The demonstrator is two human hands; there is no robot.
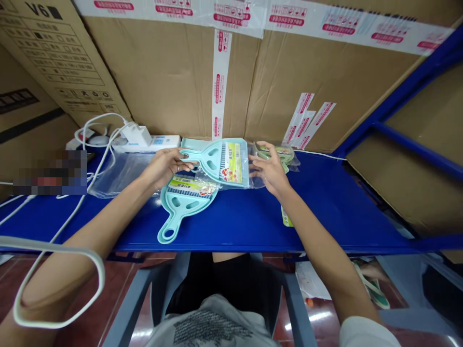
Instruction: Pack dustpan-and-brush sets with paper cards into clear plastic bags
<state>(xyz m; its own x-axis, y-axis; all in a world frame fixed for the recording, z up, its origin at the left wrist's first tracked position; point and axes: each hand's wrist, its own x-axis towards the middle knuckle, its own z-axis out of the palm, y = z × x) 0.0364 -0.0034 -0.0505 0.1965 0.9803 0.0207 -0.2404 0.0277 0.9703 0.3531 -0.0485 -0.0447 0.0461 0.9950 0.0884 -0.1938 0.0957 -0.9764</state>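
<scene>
A light-blue dustpan [202, 156] with a small brush and a yellow-green printed card [233, 163] is held level above the table. My left hand [167, 167] is closed around its handle end. At the pan's wide end my right hand [268, 169] has its fingers at the edge of a clear plastic bag [257, 180] that surrounds the pan; the fingertips are partly hidden. Just below, a second light-blue dustpan set [184, 205] with a similar card lies on the blue table, handle toward me. Beyond my right hand lies a green bagged set [284, 154].
Flat clear plastic bags [126, 173] lie on the left of the blue table [343, 202]. A power strip [164, 142] with a white plug adapter [137, 135] stands behind them. White cables [81, 202] loop across the left. A cardboard wall [166, 72] closes off the back.
</scene>
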